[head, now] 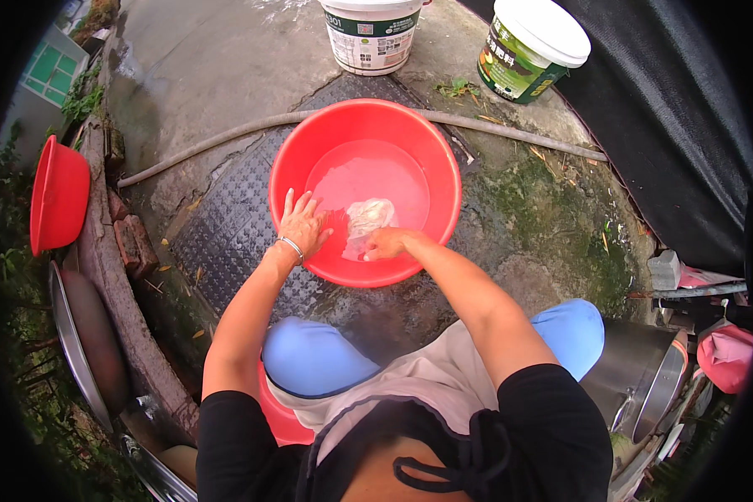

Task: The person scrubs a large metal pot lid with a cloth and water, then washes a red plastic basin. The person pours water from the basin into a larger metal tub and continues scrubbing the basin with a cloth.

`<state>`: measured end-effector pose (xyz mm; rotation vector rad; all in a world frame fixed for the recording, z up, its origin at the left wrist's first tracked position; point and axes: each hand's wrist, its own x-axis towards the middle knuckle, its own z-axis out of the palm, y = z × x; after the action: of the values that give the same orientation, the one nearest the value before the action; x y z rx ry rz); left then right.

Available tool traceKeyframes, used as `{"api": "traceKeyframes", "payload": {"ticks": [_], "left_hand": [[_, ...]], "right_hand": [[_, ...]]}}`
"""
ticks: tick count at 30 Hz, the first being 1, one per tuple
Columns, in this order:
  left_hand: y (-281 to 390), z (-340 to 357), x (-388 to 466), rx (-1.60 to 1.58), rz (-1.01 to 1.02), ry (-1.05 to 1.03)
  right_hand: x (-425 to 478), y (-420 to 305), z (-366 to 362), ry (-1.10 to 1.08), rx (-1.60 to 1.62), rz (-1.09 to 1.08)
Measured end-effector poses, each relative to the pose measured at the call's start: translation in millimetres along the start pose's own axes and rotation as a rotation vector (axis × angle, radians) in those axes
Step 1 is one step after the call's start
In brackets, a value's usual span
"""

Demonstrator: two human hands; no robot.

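Note:
A red plastic basin (pixel 364 125) holding shallow water stands before me on a dark textured mat. A wet, pale cloth (pixel 369 214) lies bunched in the water, towards the near side. My right hand (pixel 386 243) is at the cloth's near end with its fingers curled; the cloth's edge shows beside the fingertips. At the basin's left rim is my left hand (pixel 304 227), fingers spread, holding nothing, with a silver-coloured bangle on the wrist.
A grey hose (pixel 514 132) runs behind the basin. Two lidded plastic buckets (pixel 370 44) (pixel 524 59) stand beyond it. Another red basin (pixel 63 194) and bricks (pixel 135 245) are at left. A metal pot (pixel 634 370) lies at right, below a black sheet (pixel 671 125).

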<state>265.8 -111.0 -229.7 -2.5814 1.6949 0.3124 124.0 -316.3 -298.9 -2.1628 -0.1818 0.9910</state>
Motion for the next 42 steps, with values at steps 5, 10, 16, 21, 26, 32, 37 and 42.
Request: {"api": "traceKeyframes", "payload": {"ticks": [5,10,16,21,26,32,37,42], "left_hand": [[0.9,17.7,-6.9,-0.096,-0.029,-0.073],[-0.5,19.8,-8.1,-0.138,-0.055,0.143],[-4.5,16.3,-9.1,-0.180,-0.099,0.123],[-5.5,20.1,-10.2,-0.210,-0.118,0.168],[-7.5,22.8,-12.2,-0.199,-0.092,0.239],[-8.7,28.0,-11.8,-0.233,-0.090,0.216],[-9.9,23.6,-17.1,-0.285,-0.112,0.430],[-2.5,33.4,-27.4,-0.427,-0.448,0.850]], "right_hand": [[-1.9,73.2,-33.4,0.281,0.229,0.398],[42.4,71.9,-34.4,0.606,-0.072,0.546],[117.5,24.3,30.7,0.660,0.048,0.123],[120.8,26.2,-37.5,0.428,0.503,-0.137],[65.0,53.0,-118.8,0.418,-0.208,0.280],[59.5,79.5,-112.0,0.597,-0.316,0.323],[72.9,78.6,-45.0,0.371,-0.294,0.426],[75.9,14.7,-37.5,0.589,0.546,0.068]]}}
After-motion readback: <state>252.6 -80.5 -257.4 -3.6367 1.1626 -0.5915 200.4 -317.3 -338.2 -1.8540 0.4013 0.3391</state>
